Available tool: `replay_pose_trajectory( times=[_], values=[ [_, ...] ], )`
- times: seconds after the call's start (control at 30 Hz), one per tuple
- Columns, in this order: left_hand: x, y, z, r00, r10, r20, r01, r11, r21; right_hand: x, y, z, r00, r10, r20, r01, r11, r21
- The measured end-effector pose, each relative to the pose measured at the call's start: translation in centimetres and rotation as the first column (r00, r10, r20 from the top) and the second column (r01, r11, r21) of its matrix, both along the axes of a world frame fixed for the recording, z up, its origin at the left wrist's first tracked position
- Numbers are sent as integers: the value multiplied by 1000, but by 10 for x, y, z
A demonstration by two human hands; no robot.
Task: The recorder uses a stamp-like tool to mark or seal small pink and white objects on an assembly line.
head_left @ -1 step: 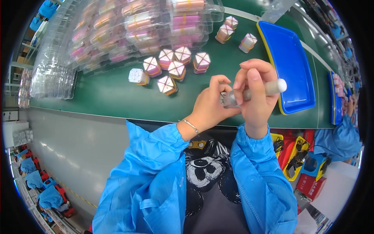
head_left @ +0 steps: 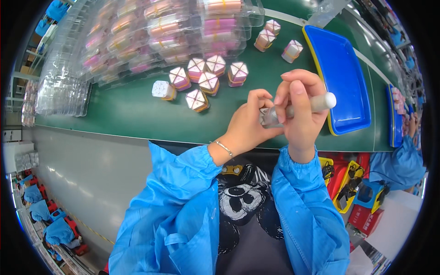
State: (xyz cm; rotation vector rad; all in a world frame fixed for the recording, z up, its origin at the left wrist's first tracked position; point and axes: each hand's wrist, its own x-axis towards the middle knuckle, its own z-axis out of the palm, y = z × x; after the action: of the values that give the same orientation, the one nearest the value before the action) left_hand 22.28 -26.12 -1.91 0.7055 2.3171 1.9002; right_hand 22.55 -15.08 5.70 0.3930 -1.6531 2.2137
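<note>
My right hand (head_left: 303,120) is closed around a thick whitish pen-like tube (head_left: 323,101) with a rounded white end. The tube lies almost level, its other end toward my left hand (head_left: 246,123). My left fingers are curled around a silvery, partly clear piece (head_left: 269,117) that meets the tube; its kind is hard to make out. Left of my hands, several small banded bundles with white, wedge-patterned tops, such as this orange-sided bundle (head_left: 197,101), stand upright on the green table (head_left: 151,121). A bundle with a rounder-patterned white top (head_left: 163,90) stands at their left.
Stacked clear plastic trays (head_left: 167,34) with pink and orange bundles fill the back left. More clear trays (head_left: 62,87) stand at the far left. A blue tray (head_left: 341,78) lies right of my hands, with three bundles (head_left: 292,50) behind them. A co-worker's blue sleeve (head_left: 398,165) is at right.
</note>
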Motion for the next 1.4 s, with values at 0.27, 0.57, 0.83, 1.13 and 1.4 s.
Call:
replay_pose_trajectory(
  times=[0.27, 0.57, 0.83, 1.13, 1.4],
  values=[
    [-9, -13, -3, 975, -217, 56, 220, 974, -47, -3, -2, 3, 996, 72, 58, -78, 991, 110],
    [-6, -15, -2, 982, -177, 71, 173, 983, 65, 3, -12, -9, 999, -15, -50, 21, 992, 127],
    [-1, -15, -1, 992, -124, -5, 124, 987, 100, 2, -9, -13, 999, -37, -27, 39, 996, 83],
    [-2, -15, -1, 992, -125, 13, 122, 985, 122, 0, -11, -17, 997, -70, -28, 72, 992, 101],
    [-2, -18, -1, 990, -140, 21, 138, 989, 59, 0, -11, -20, 996, -80, -50, 85, 991, 100]
  ],
)
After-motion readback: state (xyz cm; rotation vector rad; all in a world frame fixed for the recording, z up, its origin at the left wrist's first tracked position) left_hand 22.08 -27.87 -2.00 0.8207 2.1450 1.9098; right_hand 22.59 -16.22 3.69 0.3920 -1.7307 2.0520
